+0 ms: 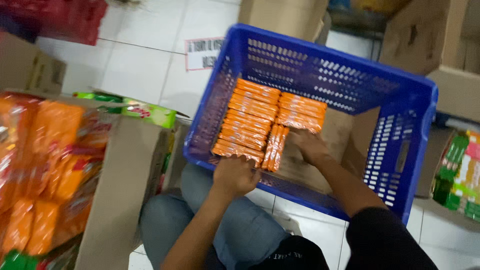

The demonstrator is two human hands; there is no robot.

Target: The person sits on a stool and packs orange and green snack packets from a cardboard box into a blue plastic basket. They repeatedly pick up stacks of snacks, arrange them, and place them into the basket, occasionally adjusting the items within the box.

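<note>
Inside blue plastic crate (400, 100): orange snack packets (252, 117) rowed flat, long axes crosswise; left hand (234, 175) curled on near row's edge, right hand (309, 146) nearer upright packets (275, 147), fingers spread flat, gripping nothing.

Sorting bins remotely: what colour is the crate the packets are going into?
Blue, a perforated plastic crate, holding orange packets; seen in the head view.

This looks like a shop stockroom. Cardboard boxes (295, 15) stand on a white tiled floor (145, 65), one carton (120, 190) is full of orange snack packs (45, 165), and a blue plastic crate (400, 130) holds rows of identical orange packets (250, 120).
</note>
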